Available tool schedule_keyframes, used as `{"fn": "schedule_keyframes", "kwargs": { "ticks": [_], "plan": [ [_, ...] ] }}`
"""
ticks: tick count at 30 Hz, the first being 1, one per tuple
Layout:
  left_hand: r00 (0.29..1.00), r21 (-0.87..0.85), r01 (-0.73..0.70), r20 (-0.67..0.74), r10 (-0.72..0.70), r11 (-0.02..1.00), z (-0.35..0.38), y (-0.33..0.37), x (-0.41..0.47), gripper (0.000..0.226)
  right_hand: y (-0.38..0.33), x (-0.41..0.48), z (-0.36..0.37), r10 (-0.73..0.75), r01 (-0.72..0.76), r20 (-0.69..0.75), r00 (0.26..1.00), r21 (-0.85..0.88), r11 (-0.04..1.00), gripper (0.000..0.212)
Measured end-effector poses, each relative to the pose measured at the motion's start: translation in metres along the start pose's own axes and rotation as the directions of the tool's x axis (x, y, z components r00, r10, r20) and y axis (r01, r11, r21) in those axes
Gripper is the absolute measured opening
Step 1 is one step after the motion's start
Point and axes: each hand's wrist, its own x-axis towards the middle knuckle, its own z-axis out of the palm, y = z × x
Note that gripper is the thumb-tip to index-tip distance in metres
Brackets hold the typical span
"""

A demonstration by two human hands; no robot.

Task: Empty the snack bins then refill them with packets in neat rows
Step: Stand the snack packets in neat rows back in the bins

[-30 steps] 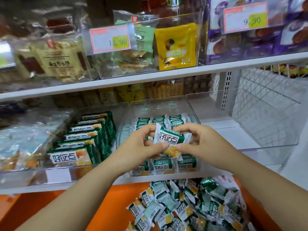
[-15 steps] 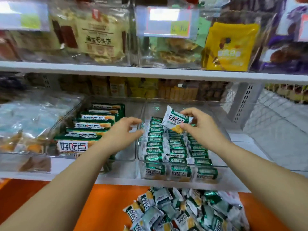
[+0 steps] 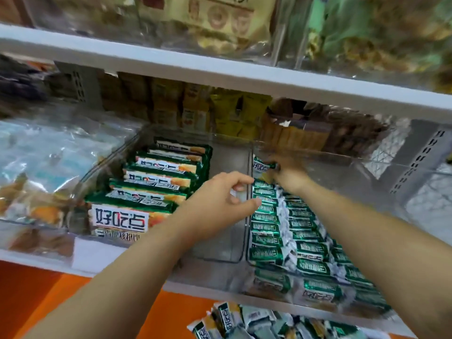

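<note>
A clear plastic snack bin on the middle shelf holds small green-and-white packets lying in neat rows. My right hand reaches to the back of this bin and pinches one small packet above the far end of the left row. My left hand hovers at the bin's left wall, fingers loosely curled, holding nothing. Below the shelf, a heap of loose packets lies on an orange surface.
A neighbouring clear bin to the left holds larger green boxes in a row. Further left sit bagged snacks. A white upper shelf overhangs the bins. A wire basket stands at the right.
My right hand has carried the packet from the bin's front to its back. My left hand let go of it and moved to the bin's left wall. The camera came closer.
</note>
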Motion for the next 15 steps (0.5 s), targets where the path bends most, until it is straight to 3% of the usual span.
{"fn": "schedule_keyframes", "kwargs": {
  "ticks": [3, 7, 9, 11, 13, 15],
  "plan": [
    [1.000, -0.023, -0.012, -0.012, 0.012, 1.000, 0.003, -0.005, 0.002, 0.038, 0.009, -0.003, 0.009, -0.027, 0.026, -0.024, 0.999, -0.048, 0.999, 0.044],
    [1.000, -0.049, -0.022, -0.006, 0.021, 0.999, 0.004, -0.006, 0.002, 0.037, 0.009, -0.020, -0.006, -0.131, 0.118, -0.022, 0.991, -0.296, 0.948, 0.050],
    [1.000, 0.000, -0.019, -0.019, 0.019, 1.000, 0.007, -0.005, 0.000, 0.039, 0.005, -0.035, -0.017, -0.147, 0.136, -0.012, 0.989, -0.297, 0.945, 0.054],
    [0.989, 0.125, -0.026, -0.139, 0.043, 0.992, 0.013, -0.002, -0.006, 0.043, -0.002, -0.054, -0.029, -0.154, 0.141, -0.037, 0.987, -0.229, 0.963, 0.049],
    [0.937, 0.260, -0.100, -0.299, 0.179, 0.960, 0.020, 0.006, -0.017, 0.038, -0.009, -0.083, -0.045, -0.200, 0.188, -0.096, 0.975, -0.124, 0.974, 0.037],
    [0.837, 0.410, -0.274, -0.345, 0.426, 0.870, 0.028, 0.013, -0.033, 0.029, -0.015, -0.121, -0.056, -0.274, 0.277, -0.173, 0.946, -0.007, 0.961, 0.025]
  ]
}}
